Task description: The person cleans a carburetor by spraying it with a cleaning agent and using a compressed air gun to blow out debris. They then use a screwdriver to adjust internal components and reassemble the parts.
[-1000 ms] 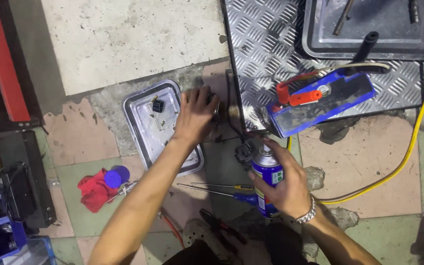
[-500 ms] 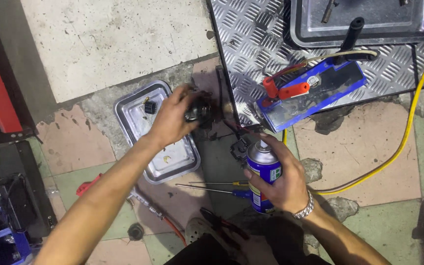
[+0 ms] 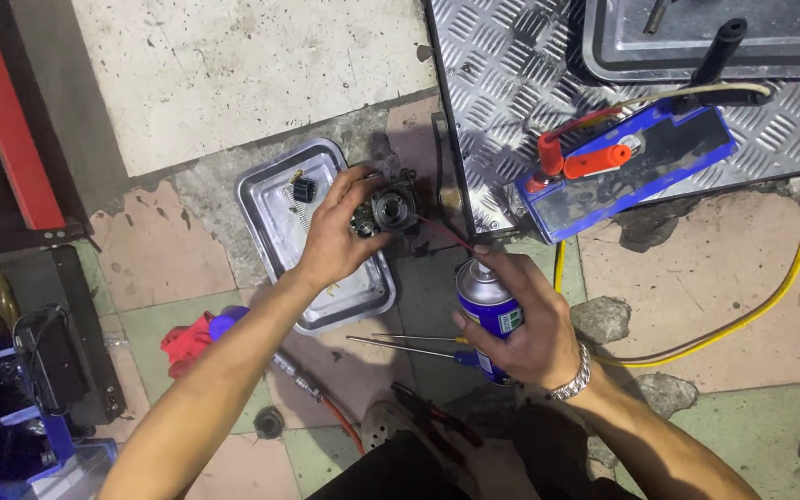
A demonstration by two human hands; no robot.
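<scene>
Since the earlier frames, the left hand (image 3: 335, 236) has lifted the small dark engine part (image 3: 386, 208) up from the metal tray (image 3: 270, 199), and the spray can (image 3: 488, 315) has tilted so that its thin red straw (image 3: 442, 236) is now reaching toward the part. The left fingers are clamped around the part, holding it just above the right edge of the tray, near the corner of the ribbed steel plate (image 3: 511, 83). The right hand (image 3: 525, 329) is wrapping the blue can, and one finger is resting on the nozzle; whether spray is coming out I cannot tell.

My judgement is that the cleaning is in an early or middle stage: the part is already taken apart from its machine and held ready, but it is looking dark and dirty, and no wet gloss is visible on it. A small black piece (image 3: 304, 190) and a spring are lying in the tray, waiting. Two screwdrivers (image 3: 409, 344) are lying on the floor beside the can, and a red cloth (image 3: 187, 341) is lying near the lower left side of the tray.
</scene>
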